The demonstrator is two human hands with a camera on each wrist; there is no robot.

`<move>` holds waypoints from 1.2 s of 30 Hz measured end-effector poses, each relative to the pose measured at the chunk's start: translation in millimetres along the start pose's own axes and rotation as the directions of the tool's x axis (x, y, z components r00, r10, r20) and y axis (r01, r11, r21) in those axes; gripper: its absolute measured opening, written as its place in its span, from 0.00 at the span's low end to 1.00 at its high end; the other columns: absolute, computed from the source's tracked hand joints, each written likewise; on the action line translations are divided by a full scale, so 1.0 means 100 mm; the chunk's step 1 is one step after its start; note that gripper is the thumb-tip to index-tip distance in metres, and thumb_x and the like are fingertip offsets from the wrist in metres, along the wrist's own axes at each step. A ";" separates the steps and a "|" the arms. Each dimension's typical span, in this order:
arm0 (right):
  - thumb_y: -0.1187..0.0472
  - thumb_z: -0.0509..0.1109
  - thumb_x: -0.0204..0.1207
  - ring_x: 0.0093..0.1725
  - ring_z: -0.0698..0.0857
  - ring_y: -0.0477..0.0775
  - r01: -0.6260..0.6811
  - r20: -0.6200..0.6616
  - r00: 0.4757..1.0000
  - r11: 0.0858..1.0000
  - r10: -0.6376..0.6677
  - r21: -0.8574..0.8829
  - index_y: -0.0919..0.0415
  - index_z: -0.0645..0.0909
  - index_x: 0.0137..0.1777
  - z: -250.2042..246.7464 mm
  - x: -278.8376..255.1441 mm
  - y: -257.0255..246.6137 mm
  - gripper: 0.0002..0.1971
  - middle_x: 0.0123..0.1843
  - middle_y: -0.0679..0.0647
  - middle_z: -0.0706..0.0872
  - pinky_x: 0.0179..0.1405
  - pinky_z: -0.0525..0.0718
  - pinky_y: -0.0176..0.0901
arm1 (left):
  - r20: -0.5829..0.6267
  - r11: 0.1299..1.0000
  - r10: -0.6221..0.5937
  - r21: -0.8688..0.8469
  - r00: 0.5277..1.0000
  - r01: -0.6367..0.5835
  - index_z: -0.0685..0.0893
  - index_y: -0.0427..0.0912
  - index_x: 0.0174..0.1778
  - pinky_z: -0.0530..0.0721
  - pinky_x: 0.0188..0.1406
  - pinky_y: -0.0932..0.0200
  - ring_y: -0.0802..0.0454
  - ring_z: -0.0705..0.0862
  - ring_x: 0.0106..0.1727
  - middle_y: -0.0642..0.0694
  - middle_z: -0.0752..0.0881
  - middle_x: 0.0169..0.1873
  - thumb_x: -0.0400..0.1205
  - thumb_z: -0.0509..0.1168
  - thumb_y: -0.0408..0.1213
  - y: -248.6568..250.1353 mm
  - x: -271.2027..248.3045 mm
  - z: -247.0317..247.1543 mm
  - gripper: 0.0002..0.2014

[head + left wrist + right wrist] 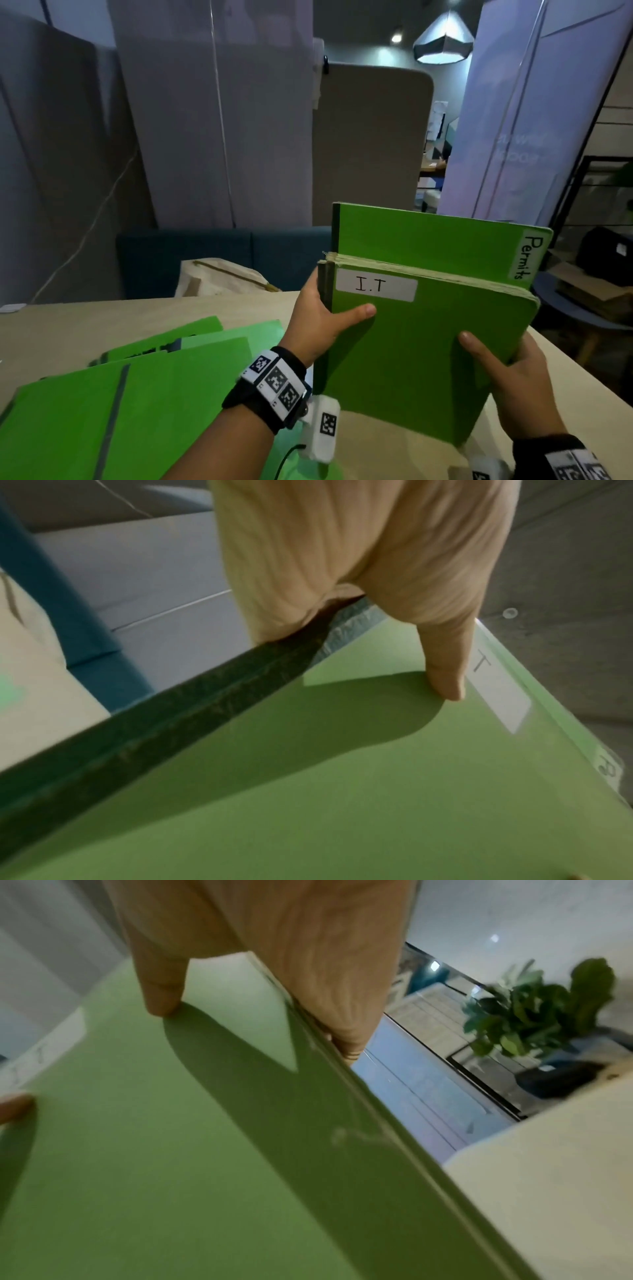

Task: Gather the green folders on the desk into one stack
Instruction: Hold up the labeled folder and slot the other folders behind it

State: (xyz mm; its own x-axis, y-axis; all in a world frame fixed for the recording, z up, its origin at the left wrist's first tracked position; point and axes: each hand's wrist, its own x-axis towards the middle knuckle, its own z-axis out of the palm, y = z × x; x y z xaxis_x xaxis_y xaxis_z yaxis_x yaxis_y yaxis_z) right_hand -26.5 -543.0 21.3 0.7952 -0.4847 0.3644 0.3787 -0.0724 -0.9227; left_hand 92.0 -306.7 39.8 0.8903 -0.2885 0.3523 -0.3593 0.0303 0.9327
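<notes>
Two green folders stand upright together above the desk [548,394]. The front one is labelled "I.T" [421,353] and the one behind it "Permits" [431,236]. My left hand [325,325] grips their dark spine edge, thumb on the front cover; the same hand [369,588] and front cover [342,791] fill the left wrist view. My right hand [507,373] grips the opposite edge, thumb on the cover, and the right wrist view shows this hand [274,961] on the folder [171,1150]. Several more green folders [120,404] lie overlapping on the desk at lower left.
A beige cloth bag [222,277] sits at the desk's far edge before a dark blue sofa [205,253]. Grey partition panels [205,120] rise behind. Right of the desk is a low round table [575,308] with boxes and a potted plant [534,1010].
</notes>
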 end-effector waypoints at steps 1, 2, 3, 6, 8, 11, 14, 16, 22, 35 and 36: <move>0.21 0.84 0.33 0.48 0.92 0.36 0.025 -0.002 1.000 0.999 -0.025 0.021 0.45 0.82 0.63 0.00 0.02 -0.06 0.54 0.52 0.36 0.94 0.48 0.85 0.47 | -0.010 1.000 0.014 -0.004 1.000 -0.014 0.79 0.57 0.64 0.89 0.64 0.47 0.62 0.89 0.59 0.60 0.91 0.56 0.64 0.85 0.48 0.01 0.00 0.02 0.33; 0.20 0.83 0.35 0.49 0.92 0.36 0.032 -0.013 0.999 0.998 -0.032 0.049 0.46 0.82 0.64 0.02 0.05 -0.13 0.54 0.52 0.36 0.94 0.48 0.84 0.47 | -0.022 1.000 0.024 -0.008 0.999 -0.024 0.78 0.59 0.64 0.88 0.65 0.46 0.63 0.89 0.60 0.60 0.90 0.57 0.62 0.86 0.51 0.03 0.00 0.04 0.35; 0.20 0.83 0.36 0.49 0.92 0.37 0.027 -0.025 0.999 0.997 -0.025 0.075 0.45 0.84 0.63 0.04 0.08 -0.16 0.52 0.52 0.37 0.94 0.47 0.87 0.47 | -0.036 0.999 0.031 -0.014 0.999 -0.031 0.78 0.60 0.64 0.88 0.66 0.46 0.63 0.88 0.60 0.60 0.90 0.58 0.61 0.86 0.53 0.04 0.00 0.06 0.37; 0.20 0.82 0.44 0.52 0.94 0.44 0.040 -0.034 0.999 0.996 -0.037 0.084 0.40 0.91 0.52 0.09 0.12 -0.21 0.37 0.53 0.43 0.95 0.48 0.94 0.46 | -0.061 0.999 0.037 -0.021 0.997 -0.039 0.77 0.61 0.64 0.88 0.66 0.44 0.63 0.88 0.61 0.61 0.89 0.58 0.61 0.85 0.55 0.10 -0.03 0.05 0.37; 0.23 0.83 0.48 0.50 0.94 0.42 0.052 -0.010 0.999 0.995 -0.051 0.087 0.39 0.91 0.51 0.10 0.10 -0.25 0.33 0.52 0.42 0.95 0.47 0.94 0.44 | -0.050 0.998 0.066 -0.020 0.997 -0.067 0.76 0.59 0.69 0.88 0.64 0.42 0.59 0.88 0.63 0.57 0.89 0.60 0.64 0.85 0.53 0.13 -0.07 0.01 0.38; 0.37 0.77 0.57 0.45 0.91 0.32 0.082 -0.014 0.997 0.994 -0.082 0.070 0.52 0.85 0.61 0.09 0.06 -0.32 0.32 0.46 0.34 0.94 0.45 0.91 0.39 | -0.052 0.996 0.084 -0.007 0.995 -0.085 0.73 0.59 0.74 0.89 0.64 0.49 0.60 0.88 0.64 0.58 0.89 0.62 0.68 0.85 0.48 0.13 -0.11 -0.03 0.40; 0.48 0.77 0.63 0.48 0.91 0.33 0.140 -0.042 0.990 0.989 -0.137 0.053 0.48 0.83 0.57 0.10 0.07 -0.31 0.21 0.48 0.38 0.94 0.40 0.88 0.26 | -0.063 0.996 0.080 0.046 0.995 -0.077 0.72 0.66 0.72 0.87 0.63 0.60 0.68 0.86 0.62 0.67 0.88 0.59 0.71 0.84 0.44 0.08 -0.13 -0.02 0.37; 0.46 0.81 0.61 0.51 0.92 0.36 0.162 -0.032 0.987 0.986 -0.161 0.041 0.45 0.83 0.56 0.10 0.09 -0.27 0.22 0.50 0.40 0.94 0.41 0.89 0.28 | -0.054 0.994 0.071 0.082 0.996 -0.066 0.71 0.63 0.74 0.87 0.67 0.55 0.69 0.85 0.63 0.66 0.88 0.60 0.73 0.83 0.44 0.04 -0.13 -0.02 0.37; 0.31 0.88 0.45 0.55 0.93 0.45 0.164 -0.054 0.985 0.986 -0.164 -0.008 0.36 0.88 0.51 0.15 0.11 -0.21 0.32 0.55 0.41 0.94 0.47 0.93 0.42 | -0.064 0.998 0.063 0.015 0.996 -0.062 0.67 0.58 0.80 0.82 0.73 0.39 0.58 0.83 0.71 0.57 0.85 0.68 0.73 0.81 0.44 -0.03 -0.14 0.07 0.41; 0.56 0.82 0.64 0.52 0.94 0.47 0.194 -0.051 0.980 0.981 -0.192 0.023 0.62 0.85 0.64 0.34 0.33 -0.12 0.27 0.49 0.42 0.95 0.43 0.91 0.35 | -0.113 0.991 0.109 0.092 0.988 -0.099 0.67 0.59 0.76 0.84 0.72 0.42 0.64 0.83 0.69 0.59 0.84 0.66 0.77 0.79 0.41 -0.04 -0.03 -0.11 0.36; 0.56 0.82 0.64 0.51 0.93 0.44 0.179 -0.047 0.983 0.983 -0.178 0.027 0.61 0.85 0.64 0.34 0.31 -0.08 0.27 0.47 0.39 0.95 0.40 0.90 0.32 | -0.110 0.992 0.088 0.097 0.990 -0.078 0.68 0.60 0.75 0.85 0.71 0.44 0.67 0.84 0.66 0.61 0.85 0.64 0.77 0.79 0.42 -0.09 -0.05 -0.09 0.34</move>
State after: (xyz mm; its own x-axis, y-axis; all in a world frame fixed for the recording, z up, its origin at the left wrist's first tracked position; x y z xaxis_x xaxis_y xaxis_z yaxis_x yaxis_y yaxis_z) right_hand 11.4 -527.7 44.1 0.6921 -0.5048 0.5160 0.5276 -0.1341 -0.8388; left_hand 93.8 -296.8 30.4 0.8804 -0.1780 0.4395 -0.4528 -0.0407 0.8907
